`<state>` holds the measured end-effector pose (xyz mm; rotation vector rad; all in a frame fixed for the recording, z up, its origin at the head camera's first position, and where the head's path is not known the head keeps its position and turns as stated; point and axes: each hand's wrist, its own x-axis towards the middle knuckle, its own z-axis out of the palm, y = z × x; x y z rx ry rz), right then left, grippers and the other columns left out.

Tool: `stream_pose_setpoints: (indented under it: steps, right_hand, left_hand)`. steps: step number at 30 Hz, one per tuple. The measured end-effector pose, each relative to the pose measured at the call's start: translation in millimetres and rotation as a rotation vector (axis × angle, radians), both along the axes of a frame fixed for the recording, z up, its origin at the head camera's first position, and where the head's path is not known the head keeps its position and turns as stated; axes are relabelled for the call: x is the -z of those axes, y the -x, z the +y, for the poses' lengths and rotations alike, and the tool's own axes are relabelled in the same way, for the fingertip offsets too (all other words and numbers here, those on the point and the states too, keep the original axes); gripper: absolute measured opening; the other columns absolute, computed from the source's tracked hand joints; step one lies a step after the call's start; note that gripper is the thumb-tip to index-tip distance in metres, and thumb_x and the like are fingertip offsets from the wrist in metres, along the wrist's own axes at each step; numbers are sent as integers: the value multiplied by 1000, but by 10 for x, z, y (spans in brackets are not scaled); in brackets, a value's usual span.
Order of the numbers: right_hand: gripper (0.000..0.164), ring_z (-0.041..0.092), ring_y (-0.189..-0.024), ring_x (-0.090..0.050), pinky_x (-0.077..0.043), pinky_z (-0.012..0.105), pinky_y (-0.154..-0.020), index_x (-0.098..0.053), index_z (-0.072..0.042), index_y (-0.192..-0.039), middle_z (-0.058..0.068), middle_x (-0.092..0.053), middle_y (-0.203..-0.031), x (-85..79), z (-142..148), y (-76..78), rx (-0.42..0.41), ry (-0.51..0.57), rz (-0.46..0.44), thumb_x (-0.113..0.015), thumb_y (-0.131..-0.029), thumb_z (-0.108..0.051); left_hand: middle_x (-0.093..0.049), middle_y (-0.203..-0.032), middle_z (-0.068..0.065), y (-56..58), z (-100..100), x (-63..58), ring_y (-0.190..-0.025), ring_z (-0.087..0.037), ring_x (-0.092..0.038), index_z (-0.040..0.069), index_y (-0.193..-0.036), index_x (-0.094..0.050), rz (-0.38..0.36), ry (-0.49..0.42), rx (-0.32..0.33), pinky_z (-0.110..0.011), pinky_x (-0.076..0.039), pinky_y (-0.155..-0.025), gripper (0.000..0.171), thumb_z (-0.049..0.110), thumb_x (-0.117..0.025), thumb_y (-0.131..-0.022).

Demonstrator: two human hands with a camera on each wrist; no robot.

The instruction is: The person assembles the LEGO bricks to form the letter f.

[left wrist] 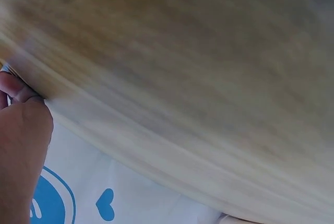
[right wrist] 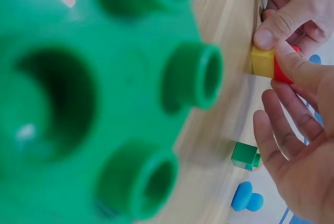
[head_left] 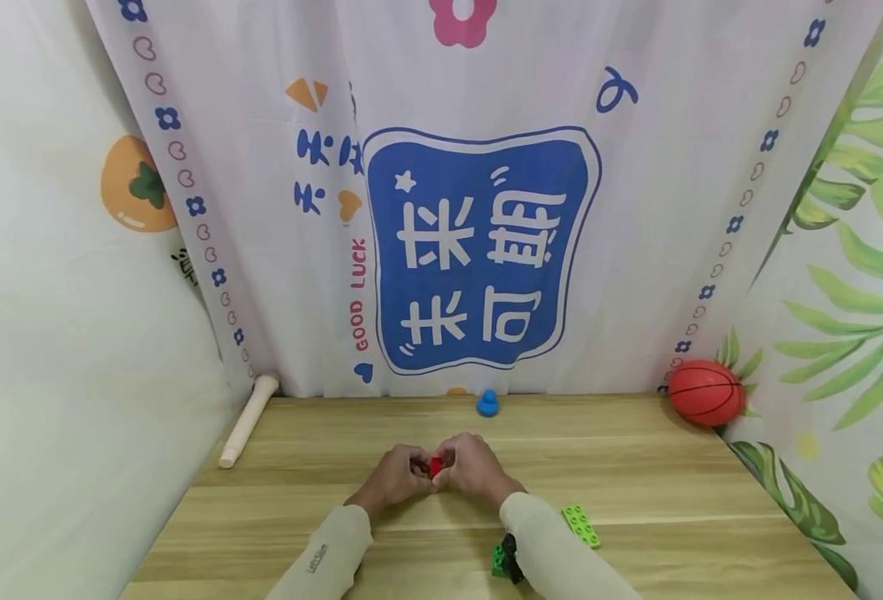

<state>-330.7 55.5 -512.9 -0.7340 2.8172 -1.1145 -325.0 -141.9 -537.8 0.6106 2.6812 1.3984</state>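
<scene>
Both hands meet over the middle of the table in the head view, around a small red brick. Up close in the right wrist view, a yellow brick sits against the red brick. My left hand pinches the yellow brick, its thumb on the yellow face. The thumb and forefinger of my right hand grip the red one, while its other fingers spread loosely. A small dark green brick stands beside those fingers. In the left wrist view only part of the left hand shows, the bricks hidden.
A blue knobbed piece stands at the table's back edge. A light green studded brick and a green brick lie by the right forearm. A pale rod is at the left edge, a red ball at the back right.
</scene>
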Motion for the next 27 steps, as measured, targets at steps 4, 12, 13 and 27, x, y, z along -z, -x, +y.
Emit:
stream_pose_setpoints:
  steps: [4,12,13,27]
  right_hand:
    - [21,6,-82,-64,-54,27,-77,-83,-11,-96,-4,-77,-85,-13,-20,-8,12,-3,0,-96,-79,-11]
    - [21,9,-85,-63,-54,28,-77,-82,-10,-96,1,-76,-92,-47,-24,-15,21,21,-17,-95,-80,-11]
    - [21,9,-84,-63,-54,28,-77,-82,-10,-96,1,-76,-91,-52,-21,-18,22,20,-14,-95,-80,-11]
    - [33,18,-89,-72,-61,34,-81,-79,-4,-117,8,-80,-96,-78,35,-80,-67,-66,7,-89,-87,-9]
  left_hand:
    - [-76,-93,-8,-11,-24,-16,-81,-11,-62,-1,-102,-78,-17,-1,3,-18,-52,-71,22,4,-90,-84]
    - [-76,-92,-8,12,-21,-2,-80,-10,-63,0,-100,-79,23,-6,17,-17,-52,-70,20,4,-90,-84]
    - [-76,-92,-8,14,-16,0,-80,-10,-63,1,-100,-79,30,-4,18,-17,-52,-70,20,4,-90,-84]
    - [-74,-88,-8,-39,2,-28,-77,-8,-60,0,-97,-77,1,1,6,-18,-50,-68,19,3,-90,-83]
